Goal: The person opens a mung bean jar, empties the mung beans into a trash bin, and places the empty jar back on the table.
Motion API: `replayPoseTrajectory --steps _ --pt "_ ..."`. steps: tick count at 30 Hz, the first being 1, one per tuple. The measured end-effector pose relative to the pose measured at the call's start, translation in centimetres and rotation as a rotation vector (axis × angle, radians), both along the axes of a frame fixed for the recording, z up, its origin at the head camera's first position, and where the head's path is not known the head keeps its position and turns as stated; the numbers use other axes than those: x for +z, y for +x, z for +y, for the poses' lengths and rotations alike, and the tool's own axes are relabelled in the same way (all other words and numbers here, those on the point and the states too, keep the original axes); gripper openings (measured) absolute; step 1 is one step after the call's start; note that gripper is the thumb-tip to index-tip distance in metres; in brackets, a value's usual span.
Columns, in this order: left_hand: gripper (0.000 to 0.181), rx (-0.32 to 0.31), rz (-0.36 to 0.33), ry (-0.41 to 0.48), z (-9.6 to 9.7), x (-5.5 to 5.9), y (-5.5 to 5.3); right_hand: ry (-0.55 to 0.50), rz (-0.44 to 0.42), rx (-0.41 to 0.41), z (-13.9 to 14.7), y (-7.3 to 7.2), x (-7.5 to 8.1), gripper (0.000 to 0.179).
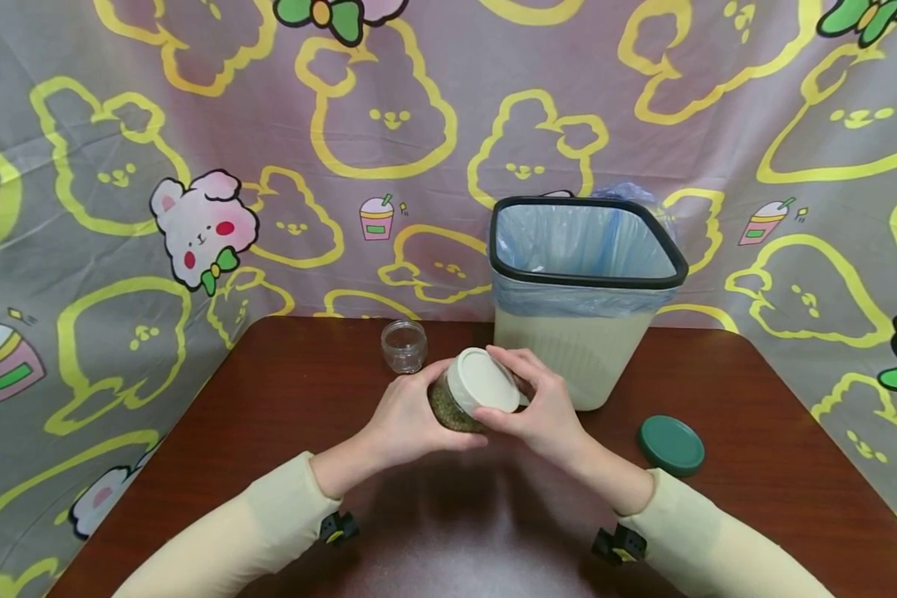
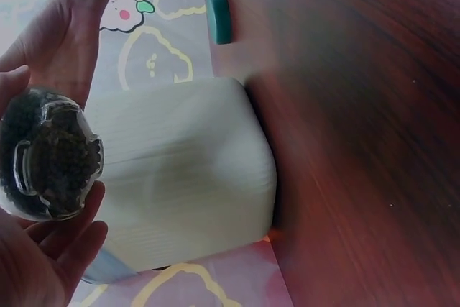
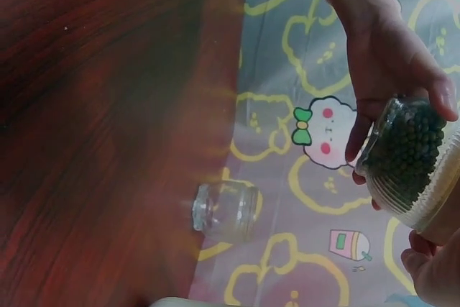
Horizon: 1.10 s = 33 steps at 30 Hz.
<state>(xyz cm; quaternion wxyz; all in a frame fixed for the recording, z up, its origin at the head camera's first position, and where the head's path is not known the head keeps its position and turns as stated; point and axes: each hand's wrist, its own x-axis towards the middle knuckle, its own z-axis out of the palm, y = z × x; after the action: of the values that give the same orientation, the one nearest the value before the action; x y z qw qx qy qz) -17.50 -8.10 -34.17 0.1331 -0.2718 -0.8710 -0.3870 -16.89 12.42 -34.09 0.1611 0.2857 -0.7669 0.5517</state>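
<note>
A clear jar (image 1: 448, 407) of small greenish beans, topped by a cream-white lid (image 1: 484, 380), is held tilted above the table in the head view. My left hand (image 1: 409, 419) grips the jar's body from the left. From the right, my right hand (image 1: 541, 407) holds the lid by its rim, thumb at the near side and fingers at the far side. The left wrist view shows the base of the jar (image 2: 54, 159) between both hands. Through its wall, the right wrist view shows the beans (image 3: 410, 145). Whether the lid is loose cannot be told.
A second clear jar (image 1: 404, 347) stands farther back on the dark wooden table (image 1: 269, 399). Behind my right hand is a cream bin (image 1: 561, 349) with a black rim and blue liner. A green lid (image 1: 671, 445) lies right of it. Patterned cloth (image 1: 419, 108) hangs behind.
</note>
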Motion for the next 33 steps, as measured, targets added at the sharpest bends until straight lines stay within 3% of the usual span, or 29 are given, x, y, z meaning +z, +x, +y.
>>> replayPoseTrajectory --steps 10,17,21,28,30,33 --pt "0.087 -0.038 -0.015 -0.001 -0.3 -0.3 -0.2 -0.039 -0.027 0.030 -0.1 0.0 -0.3 0.067" --pt "0.087 -0.071 -0.052 0.003 -0.2 0.1 0.0 -0.056 0.013 0.056 0.1 -0.1 -0.4 0.067" --pt "0.082 -0.160 -0.125 0.046 -0.4 0.3 0.2 -0.063 0.047 0.120 0.4 -0.2 -0.5 0.072" --pt "0.063 -0.455 -0.293 0.143 -1.1 0.4 -0.4 0.008 0.132 0.267 1.0 -0.3 0.1 0.081" --pt "0.060 -0.491 -0.321 0.152 -1.2 0.3 -0.5 0.042 0.135 0.295 1.2 -0.3 0.4 0.081" --pt "0.062 -0.480 -0.318 0.155 -1.2 0.2 -0.4 0.086 0.127 0.311 1.5 -0.3 0.6 0.078"
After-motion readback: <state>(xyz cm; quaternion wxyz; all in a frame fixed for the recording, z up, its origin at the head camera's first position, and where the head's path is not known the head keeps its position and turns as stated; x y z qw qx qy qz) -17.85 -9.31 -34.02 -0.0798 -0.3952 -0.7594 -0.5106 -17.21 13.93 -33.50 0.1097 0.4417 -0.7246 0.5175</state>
